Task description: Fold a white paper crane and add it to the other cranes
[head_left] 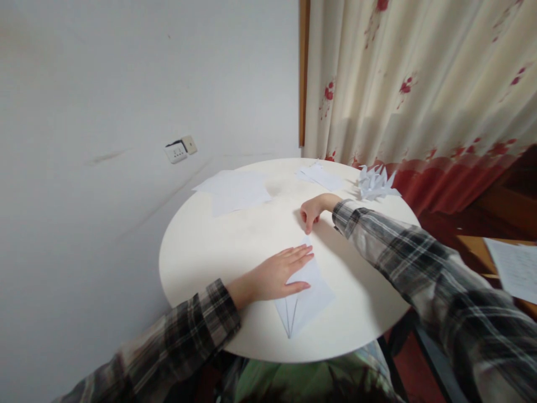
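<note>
A partly folded white paper (308,299), kite-shaped with creases running to a point at its near end, lies on the round white table (201,246). My left hand (279,274) rests flat on its left side, fingers stretched out and pressing it down. My right hand (312,211) hovers just beyond the paper's far tip with fingers curled, the fingertips touching the table; nothing shows in them.
A loose stack of white sheets (235,191) lies at the table's far left, a smaller sheet (321,176) at the far middle, and several folded paper figures (375,183) at the far right. A wall with a socket (176,151) stands left, a curtain (419,84) behind.
</note>
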A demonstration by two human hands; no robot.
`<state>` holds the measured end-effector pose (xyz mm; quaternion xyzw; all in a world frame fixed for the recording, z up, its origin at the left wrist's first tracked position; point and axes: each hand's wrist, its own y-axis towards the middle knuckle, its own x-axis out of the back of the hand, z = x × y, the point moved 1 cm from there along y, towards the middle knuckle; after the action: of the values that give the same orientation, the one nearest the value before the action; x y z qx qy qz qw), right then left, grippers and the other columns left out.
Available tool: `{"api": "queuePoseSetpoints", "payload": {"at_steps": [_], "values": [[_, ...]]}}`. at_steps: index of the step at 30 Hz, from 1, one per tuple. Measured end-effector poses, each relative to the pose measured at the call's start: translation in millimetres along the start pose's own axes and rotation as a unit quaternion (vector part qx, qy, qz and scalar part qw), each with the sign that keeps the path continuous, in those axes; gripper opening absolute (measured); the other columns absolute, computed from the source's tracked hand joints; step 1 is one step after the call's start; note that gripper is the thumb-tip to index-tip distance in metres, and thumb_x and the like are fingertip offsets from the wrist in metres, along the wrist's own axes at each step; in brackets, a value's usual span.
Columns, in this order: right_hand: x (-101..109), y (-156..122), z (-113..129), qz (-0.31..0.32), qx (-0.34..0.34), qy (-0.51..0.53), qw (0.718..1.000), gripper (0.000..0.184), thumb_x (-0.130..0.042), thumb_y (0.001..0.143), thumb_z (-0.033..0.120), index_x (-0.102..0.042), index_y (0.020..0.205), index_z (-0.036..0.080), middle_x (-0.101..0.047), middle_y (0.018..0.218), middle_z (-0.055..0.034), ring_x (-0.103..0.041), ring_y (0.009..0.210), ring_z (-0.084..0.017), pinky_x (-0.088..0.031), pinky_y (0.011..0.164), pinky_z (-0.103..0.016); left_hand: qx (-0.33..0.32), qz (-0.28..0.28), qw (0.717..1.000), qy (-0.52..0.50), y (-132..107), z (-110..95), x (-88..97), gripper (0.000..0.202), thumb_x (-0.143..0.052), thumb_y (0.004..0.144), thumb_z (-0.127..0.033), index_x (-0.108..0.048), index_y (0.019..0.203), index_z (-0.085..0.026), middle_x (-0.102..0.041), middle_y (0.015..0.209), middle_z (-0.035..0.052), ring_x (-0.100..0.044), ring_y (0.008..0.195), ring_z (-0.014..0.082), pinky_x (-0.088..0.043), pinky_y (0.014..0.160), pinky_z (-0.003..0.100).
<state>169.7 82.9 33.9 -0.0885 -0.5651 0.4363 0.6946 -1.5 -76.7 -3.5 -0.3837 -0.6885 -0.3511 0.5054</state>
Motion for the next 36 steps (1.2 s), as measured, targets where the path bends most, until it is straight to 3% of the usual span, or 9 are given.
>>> {"api": "queuePoseSetpoints", "payload": {"at_steps": [8,14,17,19,23,28,36], "values": [[2.4,6.7,-14.4,-0.019,-0.012,0.088,0.996,0.052,-0.082,0.034,0.041,-0.062,0.072,0.013,-0.055,0.059,0.0037,-0.051,0.059,-0.011,-0.043,0.058,-0.024,-0.005,-0.009,1.000,-0.004,0.8,0.7,-1.0,0.058,-0.043,0.088,-0.045,-0.029,0.137,-0.016,-0.025,0.145,0.0119,-0.020,0.135,0.0229,-0.022,0.109,0.041],[-2.7,-6.3,-8.4,-0.071,0.036,0.077,0.994,0.052,-0.071,0.051,0.059,-0.059,0.073,0.013,-0.052,0.059,0.0022,-0.048,0.058,-0.011,-0.039,0.055,-0.024,0.021,-0.017,0.999,0.026,2.0,5.3,-2.6,0.061,-0.039,0.089,-0.048,-0.027,0.138,-0.013,-0.024,0.146,0.0131,-0.020,0.135,0.0209,-0.021,0.109,0.037],[-11.5,-13.7,-1.0,-0.142,0.046,-0.002,0.989,0.058,-0.063,0.056,0.068,-0.060,0.074,0.013,-0.057,0.066,-0.0027,-0.050,0.062,-0.014,-0.038,0.056,-0.026,0.074,-0.036,0.995,0.053,7.9,14.9,-1.1,0.061,-0.035,0.090,-0.050,-0.028,0.137,-0.011,-0.027,0.144,0.0150,-0.024,0.134,0.0230,-0.023,0.108,0.040],[-18.2,-15.5,0.5,-0.211,0.041,-0.004,0.977,0.058,-0.062,0.059,0.067,-0.060,0.083,0.014,-0.063,0.080,-0.0065,-0.054,0.069,-0.017,-0.039,0.059,-0.027,0.103,-0.055,0.990,0.076,13.0,21.2,1.6,0.060,-0.035,0.090,-0.050,-0.032,0.134,-0.010,-0.033,0.141,0.0160,-0.030,0.131,0.0246,-0.025,0.106,0.042],[-29.5,-9.9,-3.1,-0.301,0.006,-0.003,0.954,0.063,-0.064,0.056,0.067,-0.057,0.094,0.017,-0.065,0.089,-0.0084,-0.058,0.076,-0.020,-0.040,0.063,-0.027,0.096,-0.115,0.981,0.120,17.6,23.9,6.4,0.047,-0.041,0.089,-0.045,-0.048,0.122,-0.012,-0.052,0.126,0.0134,-0.047,0.118,0.0247,-0.035,0.100,0.041],[-35.5,-2.5,-6.9,-0.342,-0.013,-0.001,0.940,0.067,-0.064,0.053,0.070,-0.054,0.094,0.018,-0.065,0.088,-0.0082,-0.059,0.076,-0.022,-0.039,0.060,-0.027,0.030,-0.148,0.978,0.145,2.7,6.6,1.7,0.025,-0.040,0.091,-0.023,-0.059,0.105,-0.014,-0.063,0.107,0.0092,-0.057,0.102,0.0207,-0.047,0.088,0.036],[-37.3,-5.9,-6.4,-0.358,-0.011,0.006,0.934,0.062,-0.066,0.056,0.066,-0.053,0.094,0.019,-0.065,0.089,-0.0077,-0.060,0.078,-0.023,-0.039,0.061,-0.027,-0.009,-0.155,0.980,0.123,-27.2,-33.9,-1.0,0.030,-0.033,0.090,-0.011,-0.061,0.099,-0.010,-0.065,0.097,0.0104,-0.060,0.090,0.0197,-0.053,0.080,0.032]]}}
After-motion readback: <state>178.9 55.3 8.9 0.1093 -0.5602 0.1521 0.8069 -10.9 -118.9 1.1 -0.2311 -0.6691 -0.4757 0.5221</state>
